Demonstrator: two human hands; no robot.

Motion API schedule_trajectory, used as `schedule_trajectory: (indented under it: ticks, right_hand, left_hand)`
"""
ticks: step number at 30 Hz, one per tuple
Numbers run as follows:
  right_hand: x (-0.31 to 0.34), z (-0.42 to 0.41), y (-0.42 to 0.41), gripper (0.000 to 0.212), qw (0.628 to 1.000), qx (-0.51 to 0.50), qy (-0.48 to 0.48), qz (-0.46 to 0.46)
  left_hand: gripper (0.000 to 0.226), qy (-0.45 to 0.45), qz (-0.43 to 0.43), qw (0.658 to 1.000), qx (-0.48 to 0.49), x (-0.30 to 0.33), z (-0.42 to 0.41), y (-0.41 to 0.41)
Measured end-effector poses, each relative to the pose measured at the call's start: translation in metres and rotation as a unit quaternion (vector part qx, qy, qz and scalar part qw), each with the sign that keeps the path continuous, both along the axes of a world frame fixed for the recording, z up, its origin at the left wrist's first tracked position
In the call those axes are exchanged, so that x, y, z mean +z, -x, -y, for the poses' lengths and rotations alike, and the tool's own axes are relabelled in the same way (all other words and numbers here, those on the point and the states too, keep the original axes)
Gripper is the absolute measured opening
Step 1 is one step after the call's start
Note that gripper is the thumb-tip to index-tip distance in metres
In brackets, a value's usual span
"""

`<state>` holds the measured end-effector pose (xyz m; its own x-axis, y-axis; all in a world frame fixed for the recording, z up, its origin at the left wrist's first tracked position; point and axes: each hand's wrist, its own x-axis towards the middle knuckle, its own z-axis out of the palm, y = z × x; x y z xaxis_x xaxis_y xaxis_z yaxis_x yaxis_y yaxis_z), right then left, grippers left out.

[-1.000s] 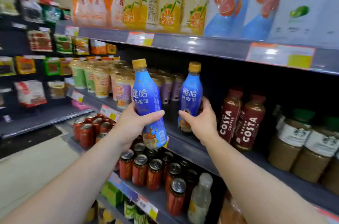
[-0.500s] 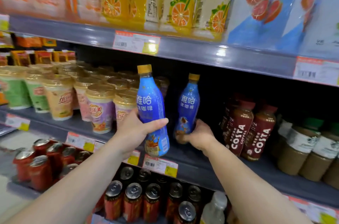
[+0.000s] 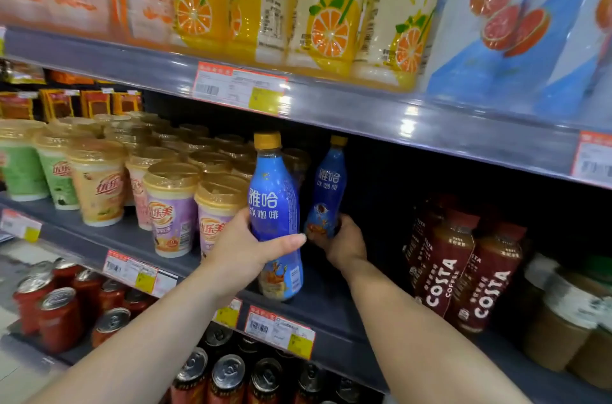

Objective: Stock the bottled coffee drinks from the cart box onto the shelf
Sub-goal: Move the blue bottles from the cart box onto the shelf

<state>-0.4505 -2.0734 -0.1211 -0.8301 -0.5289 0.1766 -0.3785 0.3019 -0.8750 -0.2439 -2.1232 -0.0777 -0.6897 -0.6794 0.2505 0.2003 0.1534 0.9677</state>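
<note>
In the head view, the left hand [image 3: 246, 251] grips a blue coffee bottle [image 3: 276, 214] round its middle, thumb across the front label and fingers curled behind, holding it upright just over the front edge of the middle shelf [image 3: 324, 301]; whether its base touches the shelf cannot be told. At two o'clock from it, deeper in, the right hand [image 3: 342, 243] wraps the lower part of a second blue bottle [image 3: 326, 186], fingers curled round the base, reaching into the dark gap at the back. That low grip probably lets the arm slide under the upper shelf edge [image 3: 364, 112] and seat the bottle at the rear, while the front bottle waits to fill the row ahead of it. At nine o'clock stand the milk tea cups [image 3: 172, 208], close beside the near bottle; at three o'clock the Costa bottles [image 3: 460, 274] mark the gap's other side. The cart box is out of sight.
</note>
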Motion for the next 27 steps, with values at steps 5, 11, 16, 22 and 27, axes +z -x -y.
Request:
schedule_trajectory:
  ticks: [5, 11, 16, 22, 27]
  right_hand:
    - [0.015, -0.021, -0.017, 0.077, 1.000, 0.001, 0.010, 0.010]
    - [0.027, -0.071, -0.055, 0.058, 0.979, 0.188, -0.048, 0.059]
    - [0.020, -0.083, -0.064, 0.055, 0.992, 0.116, -0.042, 0.000]
    - [0.015, -0.088, -0.035, 0.064, 0.997, 0.000, -0.075, -0.003]
    - [0.008, -0.070, -0.011, 0.057, 0.997, -0.069, -0.039, -0.007]
  left_hand:
    - [0.053, 0.009, 0.018, 1.000, 0.020, -0.003, -0.009, 0.010]
    - [0.045, 0.017, 0.001, 0.999, 0.034, -0.008, -0.014, 0.041]
    - [0.067, 0.046, 0.054, 0.996, -0.045, -0.012, -0.020, 0.070]
    - [0.082, -0.020, 0.061, 0.994, -0.093, -0.013, 0.003, 0.074]
    - [0.085, 0.039, 0.152, 0.988, 0.010, -0.032, 0.029, 0.097]
